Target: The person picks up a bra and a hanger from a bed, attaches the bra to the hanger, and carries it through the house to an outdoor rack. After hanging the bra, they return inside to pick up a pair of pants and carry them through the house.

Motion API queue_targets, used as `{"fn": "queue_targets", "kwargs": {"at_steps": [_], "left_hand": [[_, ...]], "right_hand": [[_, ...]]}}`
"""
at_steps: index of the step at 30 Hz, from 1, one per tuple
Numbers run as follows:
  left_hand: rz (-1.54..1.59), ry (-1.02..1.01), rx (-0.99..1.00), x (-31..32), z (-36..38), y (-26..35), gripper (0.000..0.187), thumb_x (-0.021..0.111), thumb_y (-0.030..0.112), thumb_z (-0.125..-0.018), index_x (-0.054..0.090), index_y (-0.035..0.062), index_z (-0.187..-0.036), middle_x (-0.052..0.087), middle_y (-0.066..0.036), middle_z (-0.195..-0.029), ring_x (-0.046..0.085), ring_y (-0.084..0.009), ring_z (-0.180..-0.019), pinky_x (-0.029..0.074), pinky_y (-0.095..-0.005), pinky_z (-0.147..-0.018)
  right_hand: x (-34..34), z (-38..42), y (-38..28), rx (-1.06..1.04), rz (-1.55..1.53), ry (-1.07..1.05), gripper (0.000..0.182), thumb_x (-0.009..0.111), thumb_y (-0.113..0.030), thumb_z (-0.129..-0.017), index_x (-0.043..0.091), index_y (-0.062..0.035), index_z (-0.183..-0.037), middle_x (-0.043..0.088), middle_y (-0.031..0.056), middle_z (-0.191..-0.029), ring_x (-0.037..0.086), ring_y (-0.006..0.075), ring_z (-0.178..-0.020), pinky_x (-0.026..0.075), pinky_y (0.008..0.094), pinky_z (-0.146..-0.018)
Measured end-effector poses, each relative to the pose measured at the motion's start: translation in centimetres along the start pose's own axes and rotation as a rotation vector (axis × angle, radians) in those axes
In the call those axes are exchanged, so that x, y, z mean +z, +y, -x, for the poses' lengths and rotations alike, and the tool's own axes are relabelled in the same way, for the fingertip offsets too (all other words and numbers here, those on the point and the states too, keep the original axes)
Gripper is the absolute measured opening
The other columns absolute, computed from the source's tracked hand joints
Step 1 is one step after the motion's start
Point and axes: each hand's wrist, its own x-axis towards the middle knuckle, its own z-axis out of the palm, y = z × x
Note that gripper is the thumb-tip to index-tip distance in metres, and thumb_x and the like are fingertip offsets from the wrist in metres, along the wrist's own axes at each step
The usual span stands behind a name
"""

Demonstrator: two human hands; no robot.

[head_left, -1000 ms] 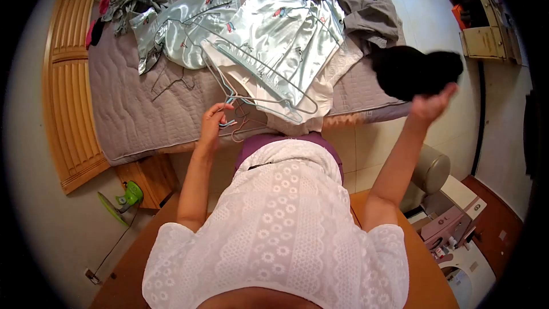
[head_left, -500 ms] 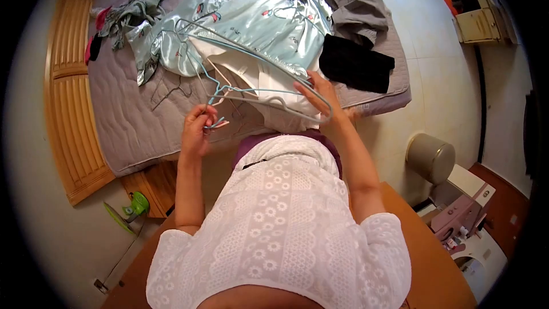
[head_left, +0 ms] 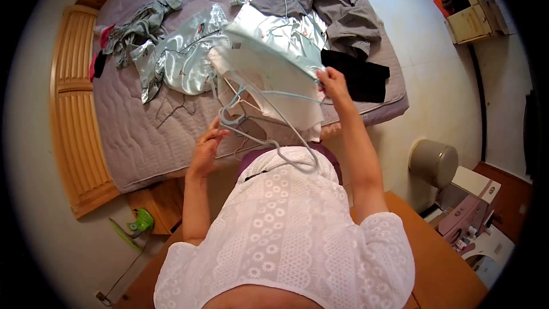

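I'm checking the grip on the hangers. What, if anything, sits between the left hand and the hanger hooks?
Nothing visible: the left hand is right at the hanger hooks, while the right hand lifts the pale green satin garment above them.

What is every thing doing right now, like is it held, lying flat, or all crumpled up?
Left hand: grips the hanger hooks.
Right hand: pinches the mint satin top.
Hangers: bunched, lifted off the bed.
Mint satin top: raised, on a hanger.
Black garment: lying crumpled on the bed.
Grey garment: crumpled on the bed.

Satin top (head_left: pixel 274 43) now lifted off bed (head_left: pixel 143 131)
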Motion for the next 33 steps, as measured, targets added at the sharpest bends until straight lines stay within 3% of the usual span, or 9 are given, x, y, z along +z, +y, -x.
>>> {"fn": "queue_targets", "kwargs": {"at_steps": [8,11,13,18,21,23,27,31,33], "left_hand": [[0.415,0.011,0.337,-9.4,-2.0,3.1,0.024,0.046,0.005,-0.075,0.055,0.0036,-0.097,0.034,-0.015,-0.125,0.03,-0.0278,-0.118,0.022,-0.0367,-0.097],[0.092,0.531,0.179,-9.0,-3.8,6.0,0.04,0.05,0.013,-0.078,0.041,0.0027,-0.116,0.032,-0.02,-0.124,0.028,-0.0319,-0.117,0.021,-0.0378,-0.097],[-0.929,1.024,0.422,-9.0,-6.1,5.7,0.056,0.054,0.023,-0.078,0.029,0.0006,-0.123,0.034,-0.02,-0.122,0.031,-0.032,-0.115,0.021,-0.0379,-0.097],[-1.58,0.029,1.017,7.3,-3.1,7.5,0.046,0.057,0.029,-0.073,0.045,0.0045,-0.11,0.046,-0.011,-0.113,0.038,-0.0252,-0.111,0.017,-0.0406,-0.098],[-1.616,-0.268,0.991,10.9,-3.6,6.0,0.031,0.057,0.027,-0.072,0.052,0.0093,-0.097,0.055,-0.011,-0.093,0.049,-0.0246,-0.095,0.031,-0.0414,-0.088],[-1.739,-0.587,0.477,9.6,-4.8,3.8,0.019,0.056,0.023,-0.073,0.054,0.0108,-0.087,0.056,-0.01,-0.067,0.055,-0.0263,-0.068,0.043,-0.0367,-0.062],[-1.626,-0.545,0.707,7.8,-4.2,2.8,0.012,0.055,0.02,-0.073,0.054,0.0109,-0.08,0.052,-0.009,-0.055,0.053,-0.0253,-0.054,0.04,-0.0356,-0.048],[-1.773,-0.648,0.705,7.9,-2.6,3.8,0.012,0.055,0.02,-0.072,0.055,0.0112,-0.081,0.053,-0.007,-0.057,0.054,-0.023,-0.055,0.04,-0.0338,-0.048],[-1.811,-0.674,0.733,7.7,-2.4,3.9,0.012,0.054,0.019,-0.072,0.055,0.0116,-0.081,0.054,-0.006,-0.059,0.055,-0.0215,-0.056,0.041,-0.0322,-0.049]], "right_hand": [[-4.4,2.3,-0.4,-0.068,-0.096,0.193,0.023,0.051,-0.023,-0.079,0.053,-0.0029,-0.069,0.048,-0.0001,-0.05,0.042,0.005,-0.04,0.029,0.0197,-0.037],[-4.0,3.5,-0.9,-0.051,-0.177,0.092,0.021,0.05,-0.024,-0.08,0.051,-0.0072,-0.067,0.047,-0.0017,-0.048,0.037,0.003,-0.036,0.024,0.0173,-0.033],[-3.1,4.6,-1.9,-0.031,-0.219,0.091,0.021,0.05,-0.024,-0.08,0.051,-0.0082,-0.066,0.046,-0.002,-0.047,0.036,0.0027,-0.035,0.023,0.0172,-0.032],[-1.5,5.3,-1.8,0.039,-0.287,-0.028,0.021,0.049,-0.025,-0.081,0.05,-0.0101,-0.067,0.044,-0.0022,-0.046,0.034,0.003,-0.033,0.022,0.0173,-0.031],[-0.9,6.1,-1.9,0.086,-0.293,-0.146,0.02,0.048,-0.026,-0.081,0.049,-0.011,-0.068,0.045,-0.0023,-0.045,0.033,0.0026,-0.033,0.021,0.0169,-0.031],[-1.5,5.6,0.2,0.116,-0.278,-0.204,0.02,0.05,-0.027,-0.08,0.051,-0.0082,-0.072,0.049,0.001,-0.052,0.043,0.008,-0.041,0.031,0.0202,-0.038],[0.0,6.8,0.4,-0.205,0.231,0.213,0.031,0.058,-0.029,-0.072,0.055,-0.0065,-0.094,0.055,0.0101,-0.08,0.053,0.0224,-0.069,0.042,0.0299,-0.064],[1.5,6.7,0.8,-0.455,0.421,-0.054,0.03,0.063,-0.026,-0.067,0.059,-0.0041,-0.087,0.057,0.0096,-0.08,0.054,0.0189,-0.065,0.041,0.0268,-0.059],[2.1,6.1,1.6,-0.068,0.222,-0.385,0.027,0.064,-0.022,-0.066,0.059,-0.0016,-0.083,0.058,0.0071,-0.068,0.052,0.0146,-0.059,0.04,0.025,-0.055]]}}
